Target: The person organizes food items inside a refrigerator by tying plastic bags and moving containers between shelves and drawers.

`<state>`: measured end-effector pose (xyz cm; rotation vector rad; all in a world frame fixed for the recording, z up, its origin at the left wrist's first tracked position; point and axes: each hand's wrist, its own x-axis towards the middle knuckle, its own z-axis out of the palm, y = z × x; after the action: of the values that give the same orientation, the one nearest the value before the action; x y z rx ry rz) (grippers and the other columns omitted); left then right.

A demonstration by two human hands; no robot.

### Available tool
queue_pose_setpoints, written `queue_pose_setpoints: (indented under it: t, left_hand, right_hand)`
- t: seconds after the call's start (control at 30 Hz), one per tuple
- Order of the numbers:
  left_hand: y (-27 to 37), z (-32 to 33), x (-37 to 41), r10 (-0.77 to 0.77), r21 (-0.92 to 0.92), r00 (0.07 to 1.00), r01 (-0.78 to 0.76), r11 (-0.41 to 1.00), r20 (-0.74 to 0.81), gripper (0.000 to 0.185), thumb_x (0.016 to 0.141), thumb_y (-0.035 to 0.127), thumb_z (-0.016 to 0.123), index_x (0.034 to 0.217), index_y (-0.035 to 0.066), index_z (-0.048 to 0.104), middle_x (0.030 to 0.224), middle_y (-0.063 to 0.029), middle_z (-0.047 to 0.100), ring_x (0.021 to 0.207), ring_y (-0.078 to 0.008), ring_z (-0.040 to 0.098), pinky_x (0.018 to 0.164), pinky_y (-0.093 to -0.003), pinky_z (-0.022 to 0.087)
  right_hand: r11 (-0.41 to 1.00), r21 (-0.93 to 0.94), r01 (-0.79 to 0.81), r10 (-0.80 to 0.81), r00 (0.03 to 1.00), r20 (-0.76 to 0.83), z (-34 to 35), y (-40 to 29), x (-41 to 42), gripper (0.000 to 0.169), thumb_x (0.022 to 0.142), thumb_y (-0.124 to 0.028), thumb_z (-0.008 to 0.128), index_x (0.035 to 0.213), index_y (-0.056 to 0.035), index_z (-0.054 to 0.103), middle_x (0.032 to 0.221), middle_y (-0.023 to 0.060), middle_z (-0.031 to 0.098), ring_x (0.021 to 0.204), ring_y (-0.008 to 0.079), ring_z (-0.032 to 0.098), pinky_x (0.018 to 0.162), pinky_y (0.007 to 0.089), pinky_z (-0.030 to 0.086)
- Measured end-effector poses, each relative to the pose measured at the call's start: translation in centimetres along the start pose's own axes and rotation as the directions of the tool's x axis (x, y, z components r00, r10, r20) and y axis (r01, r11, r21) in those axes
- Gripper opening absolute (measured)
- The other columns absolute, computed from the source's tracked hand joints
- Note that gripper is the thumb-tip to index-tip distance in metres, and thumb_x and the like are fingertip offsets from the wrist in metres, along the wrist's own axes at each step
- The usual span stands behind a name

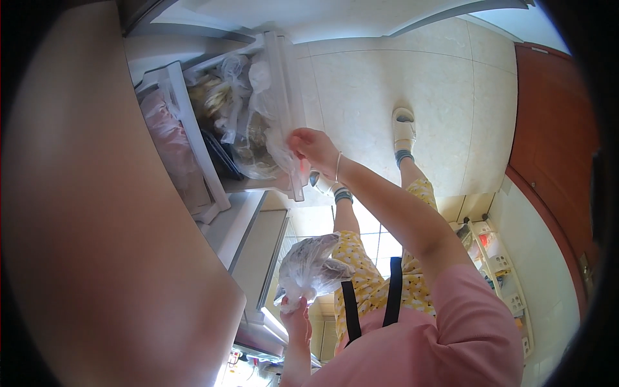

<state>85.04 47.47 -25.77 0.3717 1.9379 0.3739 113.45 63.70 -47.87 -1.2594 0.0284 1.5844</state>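
My right hand [314, 147], with a thin bracelet at the wrist, is closed on the front rim of a pulled-out translucent freezer drawer [285, 96]. Inside the drawer lie knotted clear plastic bags [254, 130] of food and a dark flat item [222, 155] that I cannot identify. Lower down, my left hand [296, 317] grips the gathered neck of a clear plastic bag [312, 266] with dark contents, which are blurred by the plastic. Beside the open drawer, another compartment [203, 164] holds pinkish bagged food [164, 126].
An open white refrigerator door [309, 19] spans the top. A large smooth surface [121, 217] fills the left side. My slippered feet [404, 128] stand on pale floor tiles [358, 77]. At right are a reddish-brown door [551, 126] and a white storage rack [505, 285].
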Motion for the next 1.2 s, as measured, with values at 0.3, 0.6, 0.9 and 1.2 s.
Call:
queue_pose_setpoints:
  t: [0.3, 0.6, 0.9, 1.2]
  left_hand:
    - [1.3, 0.6, -1.3, 0.008, 0.051, 1.000, -0.007, 0.999, -0.020, 0.047, 0.080, -0.011, 0.061, 0.122, 0.005, 0.047, 0.112, -0.0067, 0.055, 0.097, -0.0174, 0.056, 0.078, -0.0282, 0.047]
    - [0.3, 0.3, 0.6, -0.031, 0.051, 1.000, 0.031, 0.998, 0.000, 0.048, 0.083, -0.007, 0.062, 0.125, 0.006, 0.044, 0.117, -0.0081, 0.053, 0.102, -0.0204, 0.056, 0.081, -0.0313, 0.050]
    - [1.4, 3.0, -0.4, -0.003, 0.019, 0.999, 0.002, 1.000, 0.044, 0.044, 0.080, -0.010, 0.062, 0.119, 0.005, 0.050, 0.111, -0.0053, 0.056, 0.100, -0.0171, 0.056, 0.081, -0.0294, 0.046]
    - [0.1, 7.9, -1.7, 0.065, -0.159, 0.997, -0.072, 0.985, -0.052, 0.045, 0.082, -0.008, 0.062, 0.122, 0.004, 0.046, 0.114, -0.0080, 0.055, 0.101, -0.0192, 0.057, 0.081, -0.0297, 0.049]
  right_hand:
    - [1.000, -0.012, -0.017, 0.017, 1.000, 0.006, -0.7, -0.9, -0.5, 0.019, 0.091, -0.008, 0.050, 0.102, 0.0017, 0.062, 0.085, 0.0045, 0.060, 0.073, 0.0119, 0.053, 0.070, 0.0247, 0.046]
    - [1.000, -0.014, -0.009, 0.009, 0.999, -0.041, -3.7, -1.0, -0.4, 0.020, 0.092, -0.011, 0.052, 0.104, 0.0030, 0.061, 0.077, 0.0029, 0.059, 0.068, 0.0101, 0.052, 0.064, 0.0246, 0.045]
    - [0.993, -0.108, -0.043, 0.041, 0.999, -0.017, -4.1, -2.1, -0.5, 0.020, 0.092, -0.011, 0.050, 0.104, 0.0017, 0.060, 0.082, 0.0045, 0.061, 0.072, 0.0123, 0.055, 0.069, 0.0257, 0.047]
    - [0.972, -0.222, -0.078, 0.090, 0.995, 0.041, -4.3, -1.0, 0.8, 0.016, 0.093, -0.007, 0.047, 0.103, 0.0010, 0.056, 0.079, 0.0048, 0.060, 0.069, 0.0129, 0.055, 0.066, 0.0265, 0.047]
